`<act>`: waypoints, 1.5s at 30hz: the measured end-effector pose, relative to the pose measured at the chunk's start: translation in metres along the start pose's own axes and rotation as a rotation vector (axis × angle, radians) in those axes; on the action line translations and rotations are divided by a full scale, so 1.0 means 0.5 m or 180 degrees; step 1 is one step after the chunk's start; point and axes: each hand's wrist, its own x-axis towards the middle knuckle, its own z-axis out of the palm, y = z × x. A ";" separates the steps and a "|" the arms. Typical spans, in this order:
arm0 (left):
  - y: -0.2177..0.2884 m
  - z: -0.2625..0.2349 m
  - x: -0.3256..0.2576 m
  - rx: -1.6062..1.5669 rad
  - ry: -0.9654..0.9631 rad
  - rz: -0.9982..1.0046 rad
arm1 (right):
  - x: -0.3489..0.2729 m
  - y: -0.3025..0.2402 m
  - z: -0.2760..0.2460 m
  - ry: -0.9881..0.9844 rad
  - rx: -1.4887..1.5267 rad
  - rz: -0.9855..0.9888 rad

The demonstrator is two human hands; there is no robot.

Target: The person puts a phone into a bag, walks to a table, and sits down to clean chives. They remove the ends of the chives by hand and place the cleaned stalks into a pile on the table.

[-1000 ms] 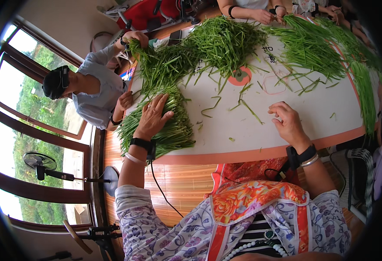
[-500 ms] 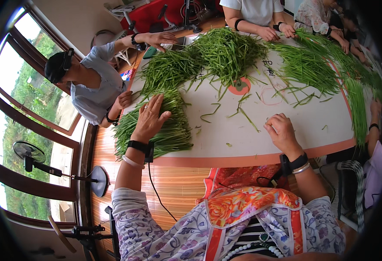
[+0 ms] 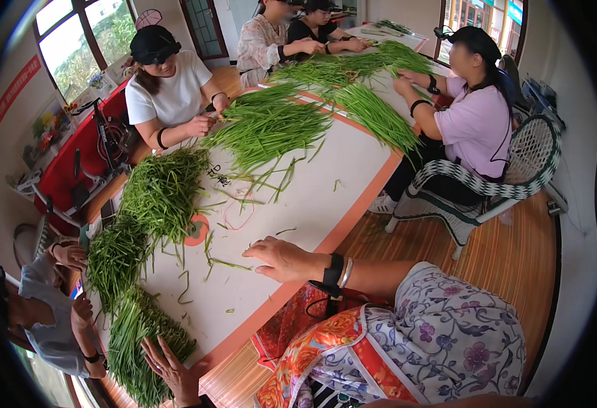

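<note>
My left hand (image 3: 169,370) lies with spread fingers on the edge of a neat pile of long, thin green vegetable stalks (image 3: 138,340) at the table's near left corner. Above the near edge of the white table (image 3: 298,211), my right hand (image 3: 281,258) holds nothing; its fingers are loosely stretched toward the left. A few loose stalk pieces (image 3: 230,264) lie just beyond its fingertips. Farther back on the left rise looser heaps of the same stalks (image 3: 166,187). Both wrists wear black bands, the left one only partly in the picture.
A person in blue (image 3: 46,313) sits at the left, one in white (image 3: 176,102) at the far side. Two others work at the far end. A person in pink (image 3: 468,129) handles stalks from a woven chair (image 3: 489,183) at the right. More stalks (image 3: 271,129) cover the table's far half.
The view has swung to the right, bringing the person in pink and the far end into sight. My left hand stays at the stalk pile; my right hand's curled fingers have straightened.
</note>
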 end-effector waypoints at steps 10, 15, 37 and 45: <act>-0.004 0.039 0.040 0.0189 0.0234 -0.0173 | -0.017 0.006 -0.033 0.0053 0.0043 0.0231; 0.006 0.028 0.023 0.0177 0.0423 -0.0284 | 0.005 0.006 -0.041 -0.0635 -0.0032 0.0563; -0.036 0.044 -0.006 -0.0384 0.0674 -0.0615 | 0.425 -0.240 0.319 -0.1052 0.3046 0.0716; -0.032 0.043 -0.001 -0.0495 0.0608 -0.0643 | 0.458 -0.266 0.437 -0.0395 0.3117 0.0703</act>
